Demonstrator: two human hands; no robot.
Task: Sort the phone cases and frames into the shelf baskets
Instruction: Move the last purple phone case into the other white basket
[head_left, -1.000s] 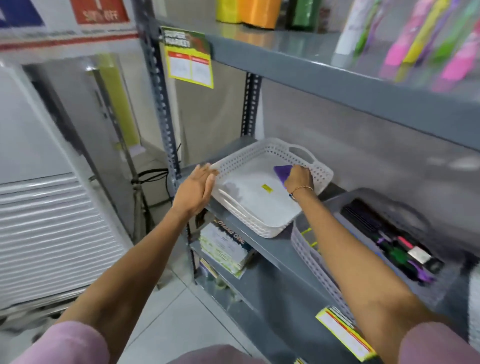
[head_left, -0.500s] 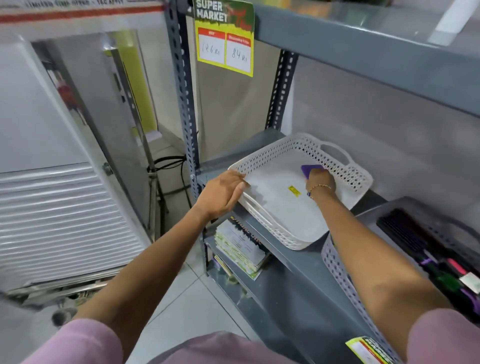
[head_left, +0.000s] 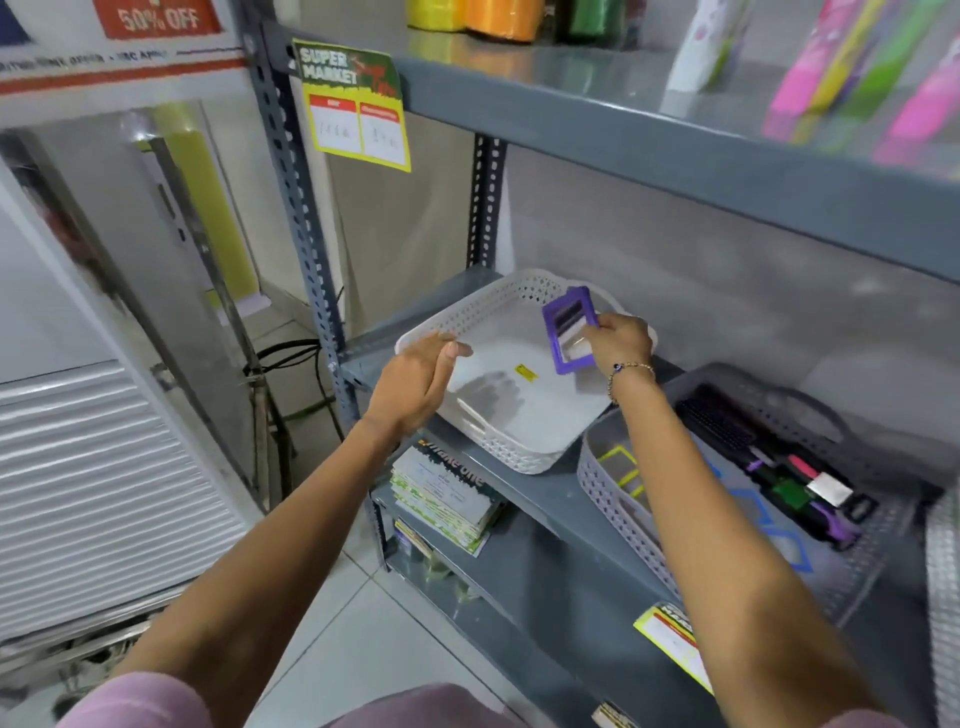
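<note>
Setting: grey steel shop shelving (head_left: 545, 499) with slotted uprights stands before you, a yellow price card (head_left: 358, 122) hanging from the shelf above and a stack of printed packets (head_left: 447, 499) on the level below.

Target basket: your white perforated plastic basket (head_left: 519, 447) sits at the shelf's left end, empty apart from a small yellow sticker (head_left: 525, 372) on its floor.

Left hand: your left hand (head_left: 415, 384) rests on the white basket's near-left rim, fingers curled loosely over the edge and holding nothing else. It looks placed there to steady the basket so it does not slide while you load it.

Right hand: your right hand (head_left: 621, 343) pinches a small purple rectangular frame (head_left: 569, 332) by its right edge, thumb and fingertips closed on it.

Frame position: the purple frame is held tilted, nearly on edge, above the basket's far half and just left of your fingers. It does not appear to touch the basket floor.

Why tilted: a pinch on one edge probably lets you lay it flat with a turn of the wrist.

Neighbouring basket: the grey perforated basket (head_left: 613, 499) to the right, close beside the white one, holds yellow and blue frames and dark cases, partly hidden under your right forearm.

Stage: sorting seems early for this basket.
</note>
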